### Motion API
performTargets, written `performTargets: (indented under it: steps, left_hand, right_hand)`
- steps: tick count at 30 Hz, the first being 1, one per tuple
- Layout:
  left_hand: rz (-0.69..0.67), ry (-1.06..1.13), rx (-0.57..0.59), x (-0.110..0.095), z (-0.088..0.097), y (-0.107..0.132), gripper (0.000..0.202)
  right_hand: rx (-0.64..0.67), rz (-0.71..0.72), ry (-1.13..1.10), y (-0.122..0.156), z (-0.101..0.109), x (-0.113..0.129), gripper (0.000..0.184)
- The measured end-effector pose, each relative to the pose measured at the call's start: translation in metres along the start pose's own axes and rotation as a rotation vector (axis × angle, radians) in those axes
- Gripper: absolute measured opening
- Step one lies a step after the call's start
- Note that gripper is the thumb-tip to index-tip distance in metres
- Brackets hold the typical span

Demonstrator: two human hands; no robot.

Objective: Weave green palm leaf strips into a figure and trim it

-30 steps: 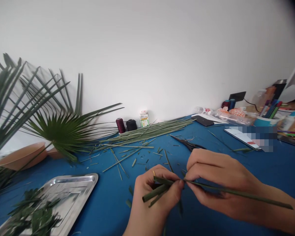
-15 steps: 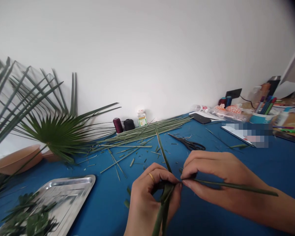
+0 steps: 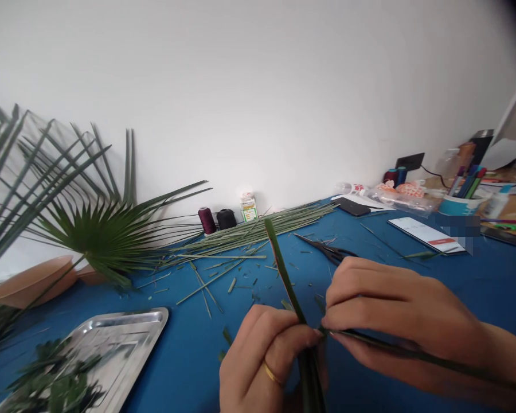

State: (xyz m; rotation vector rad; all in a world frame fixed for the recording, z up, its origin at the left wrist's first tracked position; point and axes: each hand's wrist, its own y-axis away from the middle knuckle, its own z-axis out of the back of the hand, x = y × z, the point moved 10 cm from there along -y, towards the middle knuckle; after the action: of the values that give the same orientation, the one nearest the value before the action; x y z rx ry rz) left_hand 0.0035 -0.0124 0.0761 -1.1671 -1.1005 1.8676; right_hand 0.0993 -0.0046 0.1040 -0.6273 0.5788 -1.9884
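My left hand, with a ring on one finger, is closed around green palm leaf strips near the bottom middle. One strip sticks up and away from its fingers toward the back. Close beside it, my right hand pinches a long narrow leaf strip that trails to the lower right across the palm. The fingertips of both hands nearly meet where the strips come together. How the strips are folded between them is hidden. Black scissors lie just behind my right hand.
A metal tray with cut leaf pieces stands at lower left. Palm fronds and an orange basin are behind it. Along the wall lie leaf strips and thread spools. A phone and a pen cup are at right.
My left hand has turned, its knuckles now covering more of the strips. My right hand has shifted slightly right and down, and its strip now reaches farther toward the lower right.
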Motion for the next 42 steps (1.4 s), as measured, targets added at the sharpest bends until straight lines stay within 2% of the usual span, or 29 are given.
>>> performTargets:
  steps: [4,9,13,16,18,20,24,26,28,31,36,40,42]
  left_hand:
    - [0.029,0.005,-0.001,0.001,-0.001,-0.001,0.012]
    - [0.122,0.132,0.051,0.014,-0.006,-0.003,0.016]
    - [0.093,0.109,0.028,0.013,-0.005,-0.004,0.019]
    - [0.09,0.079,0.024,0.01,-0.005,-0.004,0.016]
    - [0.145,0.105,0.025,0.013,-0.004,-0.006,0.015]
    - [0.29,0.178,0.084,0.026,-0.009,-0.007,0.012]
    - [0.805,0.439,0.337,0.066,-0.041,0.012,0.004]
    - [0.966,0.582,0.366,0.076,-0.051,0.022,0.005]
    - [1.041,0.673,0.364,0.08,-0.056,0.029,0.006]
    - [1.092,0.72,0.37,0.082,-0.061,0.035,0.006]
    - [1.041,0.711,0.394,0.078,-0.062,0.034,0.005]
    - [0.998,0.634,0.461,0.072,-0.058,0.03,0.005]
    - [1.023,0.591,0.483,0.071,-0.056,0.031,0.005]
  right_hand:
    - [0.045,0.028,0.074,0.001,-0.003,0.004,0.012]
    - [0.05,0.155,0.155,0.004,-0.001,0.014,0.013]
    - [0.045,0.24,0.233,0.012,-0.002,0.019,0.027]
    - [-0.019,0.28,0.283,0.016,-0.002,0.024,0.028]
    - [-0.093,0.259,0.289,0.014,0.001,0.024,0.024]
    - [-0.126,0.173,0.219,0.008,0.002,0.016,0.018]
    - [-0.078,-0.195,-0.009,-0.002,-0.004,-0.026,0.013]
    - [-0.012,-0.33,-0.081,-0.001,-0.01,-0.042,0.013]
    - [0.04,-0.382,-0.136,0.001,-0.013,-0.049,0.013]
    - [0.077,-0.38,-0.183,0.002,-0.014,-0.05,0.011]
    - [0.091,-0.323,-0.097,0.002,-0.012,-0.042,0.01]
    - [0.062,-0.201,0.029,0.004,-0.012,-0.028,0.01]
    - [0.014,-0.086,0.091,0.006,-0.01,-0.015,0.011]
